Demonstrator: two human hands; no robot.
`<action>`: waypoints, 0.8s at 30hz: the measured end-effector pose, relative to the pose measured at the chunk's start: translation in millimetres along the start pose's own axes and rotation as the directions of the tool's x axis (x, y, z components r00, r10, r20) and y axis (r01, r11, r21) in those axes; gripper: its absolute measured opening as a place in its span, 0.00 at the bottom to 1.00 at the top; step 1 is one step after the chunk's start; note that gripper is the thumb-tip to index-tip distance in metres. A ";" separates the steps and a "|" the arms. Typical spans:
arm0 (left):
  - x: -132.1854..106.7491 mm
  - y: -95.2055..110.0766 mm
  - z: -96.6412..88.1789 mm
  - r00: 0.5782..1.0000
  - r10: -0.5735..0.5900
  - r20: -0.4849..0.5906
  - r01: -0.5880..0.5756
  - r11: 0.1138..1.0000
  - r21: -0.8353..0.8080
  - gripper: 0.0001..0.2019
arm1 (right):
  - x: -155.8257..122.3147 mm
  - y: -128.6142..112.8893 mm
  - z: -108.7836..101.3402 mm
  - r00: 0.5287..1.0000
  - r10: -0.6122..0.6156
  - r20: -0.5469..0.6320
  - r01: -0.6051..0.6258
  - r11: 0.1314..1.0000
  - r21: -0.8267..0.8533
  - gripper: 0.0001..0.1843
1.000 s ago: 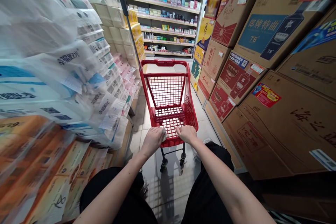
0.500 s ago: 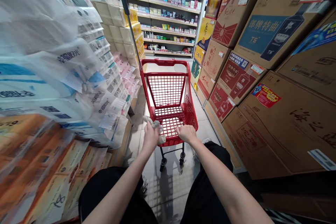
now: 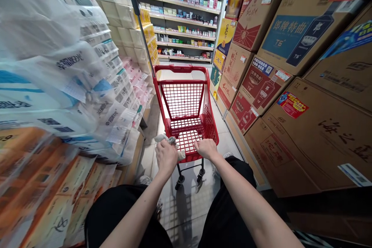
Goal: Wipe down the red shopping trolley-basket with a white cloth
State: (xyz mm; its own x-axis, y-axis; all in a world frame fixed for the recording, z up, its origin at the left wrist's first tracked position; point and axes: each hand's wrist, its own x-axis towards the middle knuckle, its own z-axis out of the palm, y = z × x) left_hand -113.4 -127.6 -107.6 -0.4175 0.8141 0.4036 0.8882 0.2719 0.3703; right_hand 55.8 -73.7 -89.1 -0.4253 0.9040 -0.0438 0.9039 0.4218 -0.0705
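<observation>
A small red shopping cart [image 3: 186, 100] stands in the aisle ahead of me, its basket bare. My right hand [image 3: 207, 148] is closed over the near rim of the cart. My left hand [image 3: 166, 154] is at the cart's near left corner, fingers closed round a crumpled grey-white cloth [image 3: 165, 138] that sticks out above the knuckles. A dark pole [image 3: 138, 19] rises from the cart's left side. My black trousers fill the bottom of the view.
Wrapped tissue packs [image 3: 58, 85] are stacked high on the left, cardboard cartons [image 3: 305, 85] on the right. Shelves of small goods [image 3: 186, 19] close the aisle's far end. The tiled floor [image 3: 186, 209] runs between them.
My left hand has come off the cart rim, risen with the cloth and shifted slightly left. The right hand has stayed on the rim; the cart has barely moved.
</observation>
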 end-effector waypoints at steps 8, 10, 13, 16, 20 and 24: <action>57.4 0.5 7.4 0.996 -0.069 0.049 0.062 0.989 0.136 0.16 | -3.4 -6.2 1.7 0.994 -0.107 -0.014 0.107 0.994 -0.017 0.31; 45.6 2.7 6.5 0.997 -0.044 0.056 0.035 0.987 0.156 0.15 | -1.5 -2.4 1.6 0.996 -0.091 -0.013 0.091 0.996 -0.007 0.31; 16.0 4.4 2.8 0.999 -0.005 0.042 -0.002 0.987 0.162 0.15 | 2.0 4.2 0.8 0.998 -0.053 -0.017 0.053 0.999 0.008 0.30; -9.1 4.6 -1.9 0.998 0.055 0.035 -0.060 0.985 0.164 0.15 | 3.8 8.6 -0.4 0.999 -0.030 -0.013 0.030 1.000 0.009 0.30; -8.1 2.0 -4.0 0.995 0.045 0.086 -0.063 0.973 0.221 0.14 | 1.5 9.7 -1.4 0.998 -0.067 -0.019 0.067 0.998 -0.001 0.30; 26.9 -1.6 -0.8 0.989 0.014 0.144 -0.051 0.967 0.251 0.14 | -2.2 6.7 0.6 0.992 -0.120 -0.040 0.119 0.992 -0.032 0.30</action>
State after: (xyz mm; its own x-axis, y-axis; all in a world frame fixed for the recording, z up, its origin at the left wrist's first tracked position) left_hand -126.2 -106.6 -96.6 -0.3728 0.8833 0.2843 0.9278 0.3507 0.1271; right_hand 62.8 -72.9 -90.1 -0.5285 0.8489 0.0047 0.8480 0.5282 -0.0438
